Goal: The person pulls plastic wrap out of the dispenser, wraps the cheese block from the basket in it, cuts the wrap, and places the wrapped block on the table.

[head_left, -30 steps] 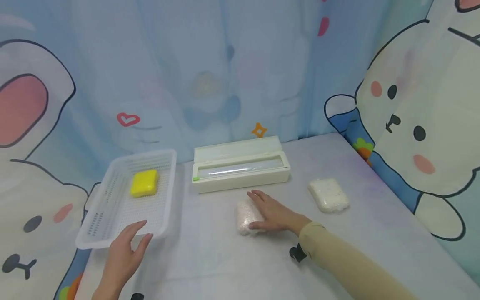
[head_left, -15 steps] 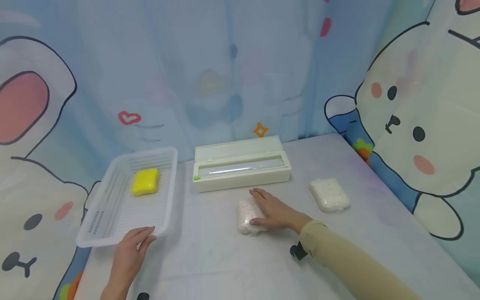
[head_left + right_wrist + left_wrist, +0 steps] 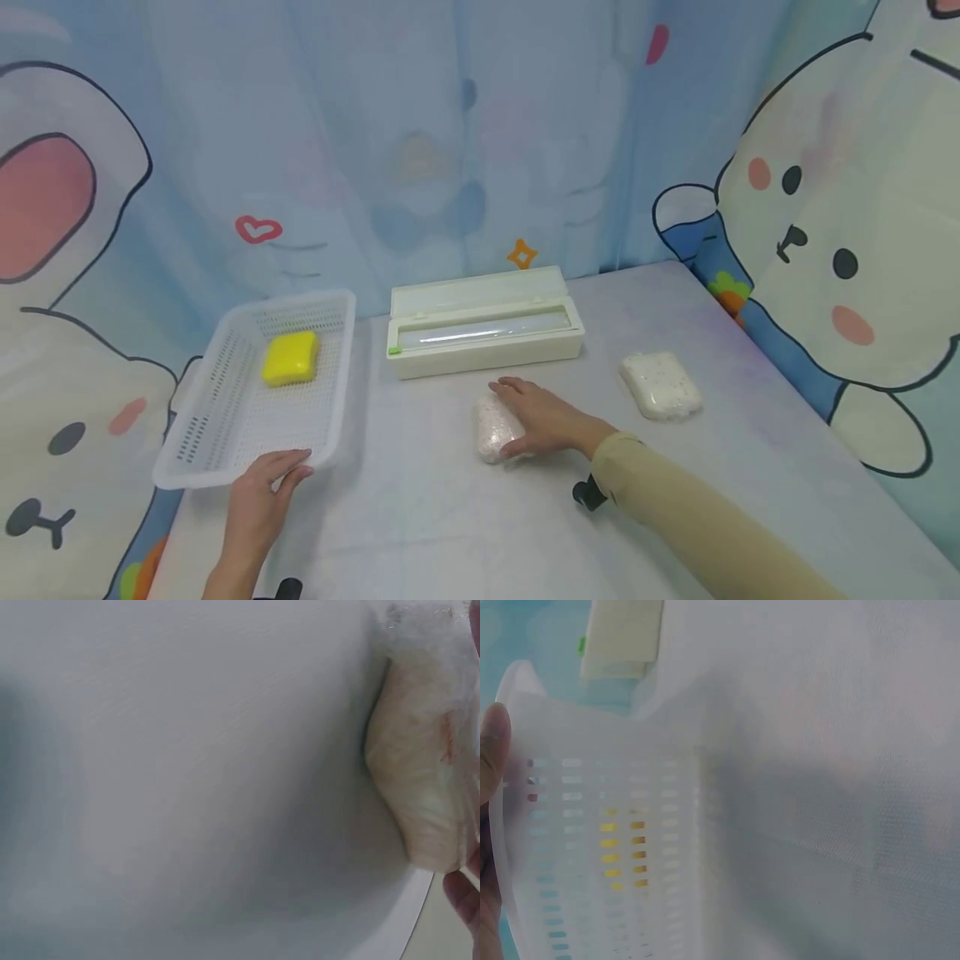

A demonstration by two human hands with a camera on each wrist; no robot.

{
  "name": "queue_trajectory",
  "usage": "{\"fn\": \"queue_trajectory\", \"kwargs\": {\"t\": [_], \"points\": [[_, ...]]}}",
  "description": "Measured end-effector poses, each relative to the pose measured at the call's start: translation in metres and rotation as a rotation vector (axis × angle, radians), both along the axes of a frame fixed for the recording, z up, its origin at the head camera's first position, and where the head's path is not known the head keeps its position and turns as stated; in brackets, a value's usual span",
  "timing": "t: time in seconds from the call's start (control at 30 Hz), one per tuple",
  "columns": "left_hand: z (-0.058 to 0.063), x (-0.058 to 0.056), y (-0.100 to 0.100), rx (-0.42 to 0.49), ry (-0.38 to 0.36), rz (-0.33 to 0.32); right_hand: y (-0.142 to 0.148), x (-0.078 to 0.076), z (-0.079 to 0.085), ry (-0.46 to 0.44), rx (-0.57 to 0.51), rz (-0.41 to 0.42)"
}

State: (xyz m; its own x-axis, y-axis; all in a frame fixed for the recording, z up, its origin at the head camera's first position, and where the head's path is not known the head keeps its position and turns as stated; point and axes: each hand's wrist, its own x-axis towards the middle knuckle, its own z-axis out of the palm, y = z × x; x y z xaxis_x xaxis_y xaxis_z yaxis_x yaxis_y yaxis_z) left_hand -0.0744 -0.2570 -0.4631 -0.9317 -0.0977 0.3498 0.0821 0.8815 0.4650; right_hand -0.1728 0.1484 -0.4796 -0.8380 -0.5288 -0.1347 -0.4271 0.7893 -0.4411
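Observation:
In the head view, my left hand (image 3: 258, 500) pinches the near rim of a white plastic basket (image 3: 333, 417) close to its right corner. The left wrist view shows the thumb (image 3: 493, 742) against the rim and the basket's slotted wall (image 3: 585, 727). Inside the basket lies a yellow block (image 3: 290, 358). My right hand (image 3: 543, 417) lies over a pale pinkish block wrapped in clear film (image 3: 495, 429), thumb on its near side and fingers on its far side. In the right wrist view, fingertips touch the edge of this wrapped block (image 3: 420, 757); much of the hand is out of frame.
A cream cling film dispenser (image 3: 487, 358), lid raised, stands at the back of the white-covered table (image 3: 420, 517). Another wrapped whitish block (image 3: 660, 385) lies to the right. A printed curtain (image 3: 420, 100) hangs behind and along both sides.
My left hand has come to the basket's near rim, and its spread thumb and fingers have closed there. The right hand stays at the pinkish wrapped block with only a slight shift.

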Motion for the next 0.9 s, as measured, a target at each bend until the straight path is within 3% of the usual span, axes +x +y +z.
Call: {"fn": "queue_trajectory", "kwargs": {"t": [0.2, 0.53, 0.77, 0.9], "points": [[0.0, 0.003, 0.0, 0.009, -0.023, 0.001, -0.007, 0.002, 0.004, -0.014, 0.097, 0.046], [0.003, 0.0, 0.0, 0.015, 0.012, 0.01, -0.025, 0.001, 0.009, 0.083, 0.307, 0.065], [0.004, -0.001, 0.001, 0.024, -0.034, 0.008, -0.007, -0.004, 0.007, 0.06, 0.21, 0.053], [0.004, 0.002, 0.001, 0.023, -0.051, 0.008, 0.011, -0.003, 0.021, 0.052, 0.137, 0.019]]}}
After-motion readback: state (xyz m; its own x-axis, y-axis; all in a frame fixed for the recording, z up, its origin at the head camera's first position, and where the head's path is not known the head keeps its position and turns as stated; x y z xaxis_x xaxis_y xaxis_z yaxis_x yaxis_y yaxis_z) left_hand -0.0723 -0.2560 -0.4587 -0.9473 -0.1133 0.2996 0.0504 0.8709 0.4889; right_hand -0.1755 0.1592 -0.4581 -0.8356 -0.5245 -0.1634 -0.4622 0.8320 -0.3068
